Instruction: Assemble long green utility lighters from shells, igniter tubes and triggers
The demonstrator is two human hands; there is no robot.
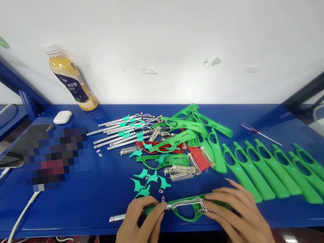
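At the table's front edge lies a green lighter shell half (186,219), its hollow side up. A silver metal tube (117,218) sticks out to its left, and white wires (187,202) run along the shell. My left hand (142,233) pinches the tube where it meets the shell's neck. My right hand (241,216) has its fingers closed on the wires and the shell's wide end; the fingertips partly cover what lies there. Just beyond are teal triggers (152,177) and tiny pale clips (161,191). Clear fuel tanks (182,172) lie farther back.
Several closed green handles (263,168) lie in a row at right, near a screwdriver (260,134). Silver tubes with wires (115,129) and loose green shells (180,127) are heaped mid-table. A bottle (71,79), earbud case (62,117) and cabled phone (9,160) stand left.
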